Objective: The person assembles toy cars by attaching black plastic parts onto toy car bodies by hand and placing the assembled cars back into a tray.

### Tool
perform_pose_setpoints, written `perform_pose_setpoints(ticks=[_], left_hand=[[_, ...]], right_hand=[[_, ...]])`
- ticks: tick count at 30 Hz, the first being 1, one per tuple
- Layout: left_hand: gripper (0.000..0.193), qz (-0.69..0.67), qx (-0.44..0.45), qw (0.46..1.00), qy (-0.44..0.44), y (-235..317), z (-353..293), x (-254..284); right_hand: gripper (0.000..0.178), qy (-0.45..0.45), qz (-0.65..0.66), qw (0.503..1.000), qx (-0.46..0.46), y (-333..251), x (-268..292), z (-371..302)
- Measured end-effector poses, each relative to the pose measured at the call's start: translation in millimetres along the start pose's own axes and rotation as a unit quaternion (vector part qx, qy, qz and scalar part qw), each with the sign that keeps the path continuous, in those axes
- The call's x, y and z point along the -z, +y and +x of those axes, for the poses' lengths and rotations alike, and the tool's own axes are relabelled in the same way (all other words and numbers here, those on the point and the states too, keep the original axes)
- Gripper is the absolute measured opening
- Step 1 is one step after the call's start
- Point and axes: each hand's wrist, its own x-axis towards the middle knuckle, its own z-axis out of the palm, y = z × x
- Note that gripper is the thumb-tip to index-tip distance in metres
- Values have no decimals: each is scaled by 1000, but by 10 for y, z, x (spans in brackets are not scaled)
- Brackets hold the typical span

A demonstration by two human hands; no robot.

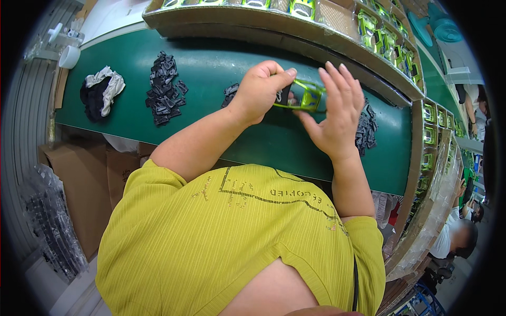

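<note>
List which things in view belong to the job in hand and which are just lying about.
Likely in the job:
green frame, held in the left hand, open right hand alongside
piled dark pieces
similar frames in a cardboard tray

Probably just lying about:
black-and-white cloth
brown cardboard box, lower left

Green worktable (pixel 205 58) with cloth and dark parts on it.
From where I stand, reading the smooth tabletop as a clock, a crumpled bundle of black and white cloth (pixel 108 95) lies out at nine; further in, just past nine, there's a long, loose heap of dark grey pieces (pixel 162 92). A smaller dark heap (pixel 230 95) sits close to the centre, partly hidden, and another grey heap (pixel 368 126) spreads just past three.
</note>
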Motion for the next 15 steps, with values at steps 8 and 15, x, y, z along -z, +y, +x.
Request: perform_pose_setpoints(ticks=[8,15], left_hand=[[28,44,-48,998,-7,-124,3,-13],[31,-52,-107,993,-5,14,2,19]], right_hand=[[60,-52,16,998,12,-17,39,-60],[44,-91,423,844,-318,200,309,-78]])
